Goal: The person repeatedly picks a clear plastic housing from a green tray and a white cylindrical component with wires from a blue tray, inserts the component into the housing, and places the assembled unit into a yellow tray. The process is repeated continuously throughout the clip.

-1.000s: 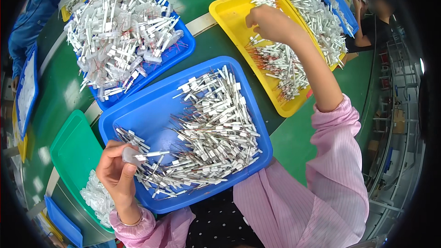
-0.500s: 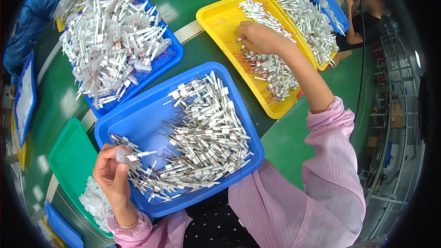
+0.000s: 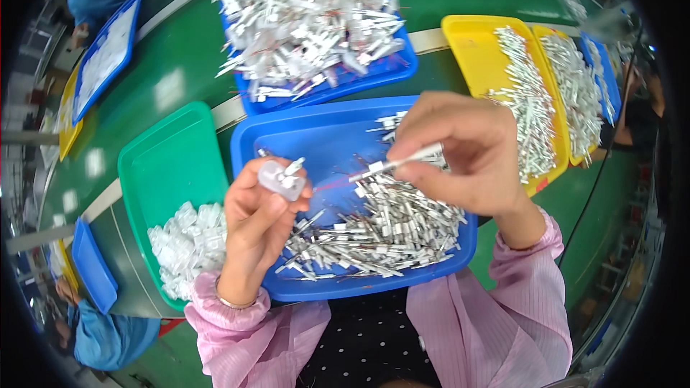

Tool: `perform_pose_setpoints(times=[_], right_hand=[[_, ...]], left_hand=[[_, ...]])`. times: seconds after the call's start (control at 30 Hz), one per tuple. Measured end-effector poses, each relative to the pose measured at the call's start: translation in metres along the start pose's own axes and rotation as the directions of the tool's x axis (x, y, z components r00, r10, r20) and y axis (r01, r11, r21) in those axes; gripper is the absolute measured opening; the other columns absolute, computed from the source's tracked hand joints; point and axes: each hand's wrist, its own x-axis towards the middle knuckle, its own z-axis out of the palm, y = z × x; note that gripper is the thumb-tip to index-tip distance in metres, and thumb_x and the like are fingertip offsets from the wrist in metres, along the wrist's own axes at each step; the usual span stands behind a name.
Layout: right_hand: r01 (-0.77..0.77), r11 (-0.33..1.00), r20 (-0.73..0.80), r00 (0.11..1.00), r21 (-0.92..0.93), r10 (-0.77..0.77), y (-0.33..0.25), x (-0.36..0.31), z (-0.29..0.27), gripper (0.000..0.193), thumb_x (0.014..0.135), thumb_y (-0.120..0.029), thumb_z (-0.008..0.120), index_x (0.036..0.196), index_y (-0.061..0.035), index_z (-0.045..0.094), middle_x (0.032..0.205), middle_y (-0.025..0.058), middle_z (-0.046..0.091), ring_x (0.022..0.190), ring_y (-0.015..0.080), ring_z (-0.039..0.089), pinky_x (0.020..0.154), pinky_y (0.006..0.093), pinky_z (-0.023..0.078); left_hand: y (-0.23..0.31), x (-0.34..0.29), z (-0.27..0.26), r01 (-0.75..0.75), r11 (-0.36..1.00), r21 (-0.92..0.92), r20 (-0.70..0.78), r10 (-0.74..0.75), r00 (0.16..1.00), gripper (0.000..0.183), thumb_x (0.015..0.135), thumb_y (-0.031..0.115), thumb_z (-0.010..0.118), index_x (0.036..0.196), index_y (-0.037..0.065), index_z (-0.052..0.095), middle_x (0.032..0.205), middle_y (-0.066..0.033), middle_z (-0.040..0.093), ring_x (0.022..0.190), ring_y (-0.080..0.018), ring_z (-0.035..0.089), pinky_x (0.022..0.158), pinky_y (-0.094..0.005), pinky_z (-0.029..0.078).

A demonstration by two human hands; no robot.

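My left hand point(image 3: 253, 224) is closed on a small translucent plastic case point(image 3: 282, 182), with white stick-like ends standing out of it. Between the thumb and fingers of my right hand point(image 3: 467, 152) is a thin white stick-shaped part point(image 3: 376, 169); fine red wires trail from its left end toward the case. The two pieces are a short way apart. Both hands are over a blue tray point(image 3: 316, 113), where many dark-ended white sticks point(image 3: 388, 241) lie heaped in the middle and right side.
A green tray point(image 3: 169, 126) at the left holds clear plastic cases point(image 3: 188, 241). Behind stands a blue tray point(image 3: 402, 65) piled with white-and-clear parts. Yellow trays point(image 3: 467, 36) of white sticks are at the right. Other people in blue sleeves point(image 3: 111, 334) sit at the left.
My right hand has come back from the yellow tray to above the blue tray, now with a white stick in its fingers. The left hand has kept the clear case. The view has swung leftward.
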Motion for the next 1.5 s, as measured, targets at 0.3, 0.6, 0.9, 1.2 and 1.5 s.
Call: perform_pose_setpoints(times=[0.3, 0.6, 0.9, 1.2, 1.5], right_hand=[[-0.12, 0.992, -0.012, 0.993, 0.027, 0.12, 0.004, 0.001, 0.028, 0.012, 0.068, 0.006, 0.067, 0.08, 0.0033, 0.064, 0.078, 0.0102, 0.063, 0.067, 0.0103, 0.06, 0.059, 0.0212, 0.05], [0.076, 0.937, 0.041, 0.997, -0.341, -0.066, -0.009, 0.0, 0.032, 0.016, 0.063, 0.007, 0.068, 0.077, 0.0031, 0.062, 0.07, 0.011, 0.061, 0.058, 0.0166, 0.059, 0.052, 0.0235, 0.046], [0.223, 0.821, 0.079, 0.974, -0.525, -0.214, -0.022, -0.006, 0.044, 0.021, 0.06, 0.004, 0.071, 0.079, 0.0037, 0.062, 0.067, 0.0118, 0.059, 0.051, 0.0183, 0.058, 0.042, 0.0244, 0.044], [0.237, 0.766, 0.082, 0.968, -0.597, -0.236, -0.024, -0.011, 0.048, 0.021, 0.06, 0.001, 0.073, 0.078, 0.0026, 0.061, 0.068, 0.0107, 0.057, 0.051, 0.0181, 0.058, 0.041, 0.0247, 0.044], [0.266, 0.709, 0.086, 0.956, -0.653, -0.279, -0.025, -0.014, 0.053, 0.022, 0.06, 0.001, 0.073, 0.078, 0.0027, 0.061, 0.068, 0.0101, 0.056, 0.05, 0.0182, 0.057, 0.04, 0.0252, 0.043]], left_hand=[[0.003, -0.004, -0.004, -0.013, 1.0, -0.016, 0.034, 0.013, 0.999, 0.031, 0.081, 0.0, 0.059, 0.109, -0.004, 0.047, 0.102, -0.0158, 0.057, 0.088, -0.0234, 0.061, 0.073, -0.0334, 0.051], [0.002, -0.005, -0.002, -0.071, 0.993, 0.097, 0.037, 0.068, 0.997, 0.031, 0.08, 0.0, 0.06, 0.109, -0.002, 0.048, 0.104, -0.0171, 0.056, 0.087, -0.0226, 0.06, 0.072, -0.0335, 0.052], [0.0, -0.004, -0.002, -0.133, 0.97, 0.206, 0.051, 0.125, 0.991, 0.032, 0.079, -0.002, 0.061, 0.108, -0.003, 0.048, 0.103, -0.0188, 0.056, 0.086, -0.0206, 0.06, 0.074, -0.0329, 0.053], [0.0, -0.005, -0.002, -0.122, 0.978, 0.171, 0.051, 0.115, 0.992, 0.032, 0.079, -0.001, 0.062, 0.108, -0.003, 0.048, 0.102, -0.0185, 0.056, 0.087, -0.0215, 0.061, 0.074, -0.0329, 0.053], [0.001, -0.005, -0.001, -0.121, 0.977, 0.173, 0.049, 0.114, 0.992, 0.033, 0.078, -0.002, 0.062, 0.108, -0.003, 0.048, 0.102, -0.0186, 0.056, 0.087, -0.0219, 0.061, 0.074, -0.0332, 0.054]])
